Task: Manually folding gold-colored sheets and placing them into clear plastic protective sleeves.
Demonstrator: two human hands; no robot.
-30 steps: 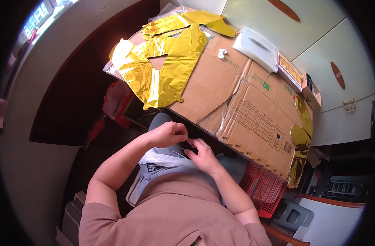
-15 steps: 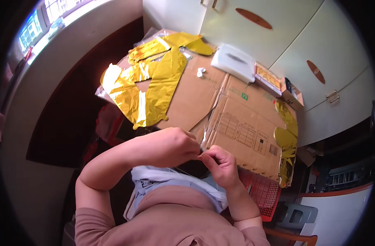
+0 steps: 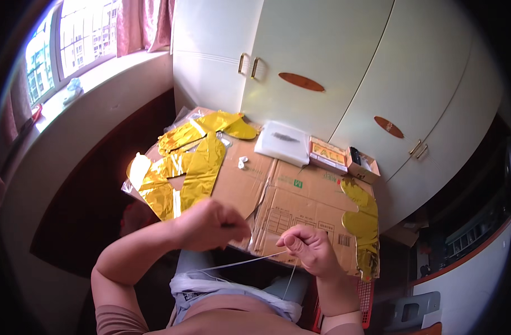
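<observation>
Trailing below 2 hands (image 3: 213, 226) (image 3: 311, 251): white string (image 3: 244, 262)

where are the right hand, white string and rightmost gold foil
Right hand (image 3: 310, 252): head view, base of thumb.
White string (image 3: 241, 261): head view, stretch left of that hand.
Rightmost gold foil (image 3: 361, 224): head view, its middle.

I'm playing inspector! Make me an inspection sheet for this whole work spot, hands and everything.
Surface: brown cardboard, creased and printed.
Job's things: white string, stretched from the lap to the right hand; white strands across the lap.
Clutter: gold foil pieces left and right; white package, small box at the back.
Hands: right holds the string; left hand is blurred, grip unclear.
Cables: nothing seen.
Surroundings: pale cabinets behind, window upper left, red basket lower right.
</observation>
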